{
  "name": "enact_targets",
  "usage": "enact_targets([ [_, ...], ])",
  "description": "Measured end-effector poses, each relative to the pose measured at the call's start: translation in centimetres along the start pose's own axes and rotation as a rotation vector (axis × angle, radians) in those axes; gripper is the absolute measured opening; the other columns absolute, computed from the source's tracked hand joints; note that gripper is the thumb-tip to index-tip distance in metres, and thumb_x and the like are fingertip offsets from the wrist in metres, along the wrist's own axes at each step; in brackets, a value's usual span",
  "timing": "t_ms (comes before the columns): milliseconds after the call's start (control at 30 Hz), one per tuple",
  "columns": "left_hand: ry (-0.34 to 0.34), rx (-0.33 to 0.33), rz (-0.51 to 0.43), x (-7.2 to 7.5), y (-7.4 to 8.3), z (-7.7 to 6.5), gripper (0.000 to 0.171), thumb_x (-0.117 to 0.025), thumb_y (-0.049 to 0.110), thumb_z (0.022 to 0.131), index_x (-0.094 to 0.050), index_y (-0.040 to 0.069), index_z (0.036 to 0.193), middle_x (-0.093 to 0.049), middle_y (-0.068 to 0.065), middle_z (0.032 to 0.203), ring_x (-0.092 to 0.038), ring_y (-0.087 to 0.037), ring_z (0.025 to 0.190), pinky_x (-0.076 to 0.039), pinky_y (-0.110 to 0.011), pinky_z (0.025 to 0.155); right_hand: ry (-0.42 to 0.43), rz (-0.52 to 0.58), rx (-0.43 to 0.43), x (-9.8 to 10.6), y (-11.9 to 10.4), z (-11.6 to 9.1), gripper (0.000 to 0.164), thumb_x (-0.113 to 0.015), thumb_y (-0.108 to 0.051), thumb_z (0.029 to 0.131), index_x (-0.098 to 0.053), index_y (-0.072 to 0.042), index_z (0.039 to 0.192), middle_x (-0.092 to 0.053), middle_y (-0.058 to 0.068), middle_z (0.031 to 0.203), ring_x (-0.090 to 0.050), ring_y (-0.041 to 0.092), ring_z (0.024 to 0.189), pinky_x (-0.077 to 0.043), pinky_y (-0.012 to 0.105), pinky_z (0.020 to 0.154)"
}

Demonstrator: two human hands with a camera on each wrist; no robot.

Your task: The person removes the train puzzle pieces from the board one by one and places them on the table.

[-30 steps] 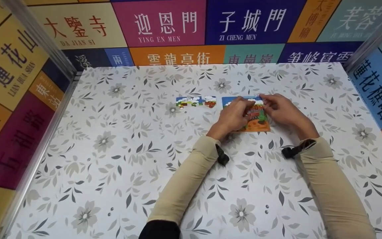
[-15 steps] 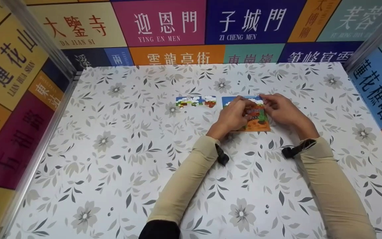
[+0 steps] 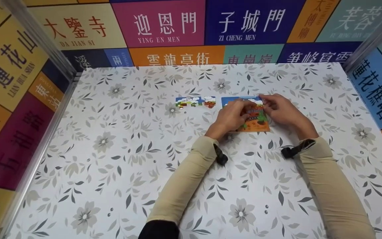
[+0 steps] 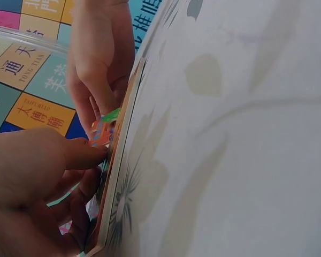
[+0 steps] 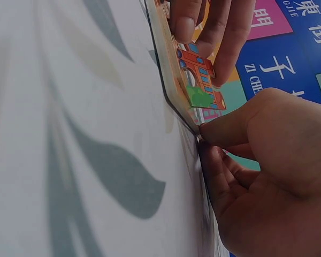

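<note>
A flat jigsaw puzzle board [image 3: 257, 126], with blue sky above and orange ground below, lies on the table under both hands. My left hand [image 3: 232, 114] covers its left part, thumb and fingers curled. Between them, a puzzle piece [image 5: 203, 77] with a red train and green bush stands tilted up from the board in the right wrist view. My right hand [image 3: 282, 108] is at the board's upper right corner, where thumb and forefinger pinch the edge. The left wrist view shows the left thumb [image 4: 88, 154] against the orange piece [image 4: 101, 131]. The left palm hides much of the picture.
Left of the board lie loose puzzle pieces [image 3: 188, 101] in a row, with another piece [image 3: 209, 102] slightly apart. The table [image 3: 111, 186] has a floral cover. Colourful lettered panels [image 3: 167, 23] stand behind it and along both sides.
The left fingers have shifted slightly over the board. My right hand keeps its place at the upper right corner, and the loose pieces lie as before.
</note>
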State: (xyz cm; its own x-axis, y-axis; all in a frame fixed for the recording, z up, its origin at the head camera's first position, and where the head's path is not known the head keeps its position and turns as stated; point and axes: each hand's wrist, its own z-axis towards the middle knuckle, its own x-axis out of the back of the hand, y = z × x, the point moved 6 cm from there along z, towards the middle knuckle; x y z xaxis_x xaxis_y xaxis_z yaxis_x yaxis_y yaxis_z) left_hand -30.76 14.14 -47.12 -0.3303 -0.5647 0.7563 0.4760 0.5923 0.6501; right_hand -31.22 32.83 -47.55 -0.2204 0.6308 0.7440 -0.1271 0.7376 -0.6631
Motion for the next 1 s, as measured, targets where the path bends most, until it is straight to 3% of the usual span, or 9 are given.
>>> enact_targets([
  [267,0.061,-0.010,-0.026,0.26,-0.11,0.12,0.036,-0.070,0.011,0.105,-0.075,0.024,0.138,-0.076,0.003,0.108,-0.067,-0.008,0.092,-0.054,-0.026,0.076,0.001,-0.005,-0.007,-0.09,0.11,0.09,0.058,-0.056,-0.001,0.106,-0.048,-0.009,0.164,-0.059,0.025,0.132,-0.064,0.039,0.122,-0.050,0.052,0.111],
  [533,0.062,-0.019,-0.055,0.43,-0.12,0.15,0.035,-0.073,0.013,0.104,-0.078,0.031,0.134,-0.077,0.007,0.112,-0.069,-0.005,0.096,-0.057,-0.024,0.081,0.003,0.006,0.005,0.05,0.08,0.07,0.061,-0.056,0.002,0.104,-0.049,-0.008,0.163,-0.059,0.027,0.133,-0.062,0.041,0.122,-0.049,0.056,0.112],
  [733,0.068,-0.016,-0.113,0.46,-0.65,0.10,0.032,-0.073,0.013,0.105,-0.079,0.027,0.133,-0.079,0.005,0.116,-0.073,-0.005,0.100,-0.058,-0.022,0.086,0.002,0.000,-0.002,-0.04,0.26,0.13,0.060,-0.056,0.002,0.105,-0.048,-0.008,0.163,-0.059,0.026,0.132,-0.063,0.041,0.123,-0.050,0.056,0.114],
  [1000,0.040,-0.068,-0.073,0.52,-0.45,0.05,0.036,-0.076,0.015,0.103,-0.076,0.022,0.138,-0.080,0.002,0.114,-0.072,-0.007,0.097,-0.056,-0.021,0.083,-0.041,-0.009,-0.003,0.11,-0.03,0.00,0.056,-0.052,-0.007,0.111,-0.043,-0.007,0.166,-0.055,0.029,0.139,-0.057,0.042,0.128,-0.044,0.058,0.115],
])
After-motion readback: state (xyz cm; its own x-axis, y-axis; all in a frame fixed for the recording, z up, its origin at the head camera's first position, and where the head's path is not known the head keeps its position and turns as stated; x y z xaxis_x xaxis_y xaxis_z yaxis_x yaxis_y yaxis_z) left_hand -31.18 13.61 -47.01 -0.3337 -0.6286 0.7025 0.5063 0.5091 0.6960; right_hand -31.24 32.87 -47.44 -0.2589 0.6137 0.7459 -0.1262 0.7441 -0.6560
